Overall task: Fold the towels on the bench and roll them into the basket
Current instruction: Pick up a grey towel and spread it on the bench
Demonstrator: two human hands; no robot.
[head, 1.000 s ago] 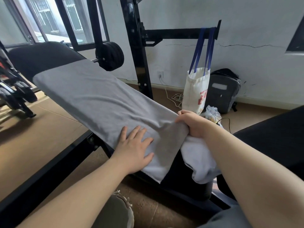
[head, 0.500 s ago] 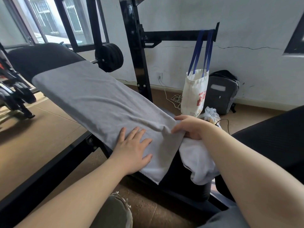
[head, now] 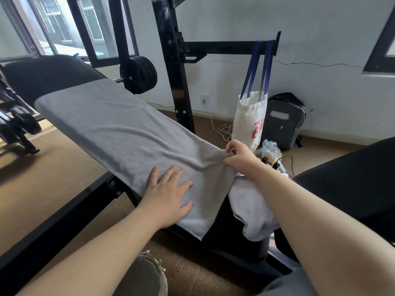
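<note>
A grey towel (head: 115, 129) lies spread lengthwise along the black padded bench (head: 42, 75). My left hand (head: 168, 195) presses flat on the towel's near end, fingers spread. My right hand (head: 239, 157) pinches the towel's right edge, where the cloth bunches into a ridge. A second, paler towel (head: 250, 210) hangs crumpled off the bench's near right side under my right forearm. No basket is in view.
A black rack upright (head: 173, 67) with a weight plate (head: 139, 74) stands behind the bench. A white tote bag (head: 250, 120) hangs from the rack arm, beside a dark backpack (head: 284, 120), a plastic bag and cables on the floor. A black seat pad (head: 350, 178) is at right.
My right hand has shifted slightly left and up along the towel's edge, going from a full grip to a finger pinch. My left hand has stayed flat on the towel.
</note>
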